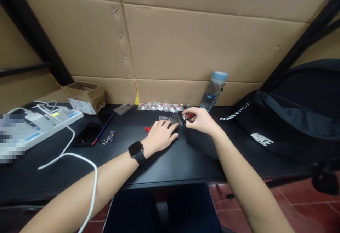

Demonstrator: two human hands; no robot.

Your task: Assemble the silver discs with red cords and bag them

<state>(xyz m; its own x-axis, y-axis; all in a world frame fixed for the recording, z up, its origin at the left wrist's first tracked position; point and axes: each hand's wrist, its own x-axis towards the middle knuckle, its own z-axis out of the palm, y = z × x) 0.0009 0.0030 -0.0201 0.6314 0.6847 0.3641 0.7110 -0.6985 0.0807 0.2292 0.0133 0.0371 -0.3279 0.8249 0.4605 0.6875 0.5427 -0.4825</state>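
Note:
My left hand (161, 135) lies palm down on the black desk with its fingers spread, wearing a black watch. Its fingertips rest on or beside a clear plastic bag (176, 119). A small bundle of red wire (147, 129) shows at the left edge of this hand. To the right, my right hand (200, 119) pinches a small silvery piece with red and dark wire (190, 115) just above the desk; its exact kind is too small to make out. Behind both hands runs a row of clear packets (160, 107) with silvery and red contents.
A water bottle (214, 89) leans at the back, beside a black backpack (287, 119) on the right. Leftward are a flat clear bag (123, 109), keychain (108, 138), dark tablet (92, 131), cardboard box (86, 96) and power strip (57, 121). A white cable (79, 155) crosses my left forearm.

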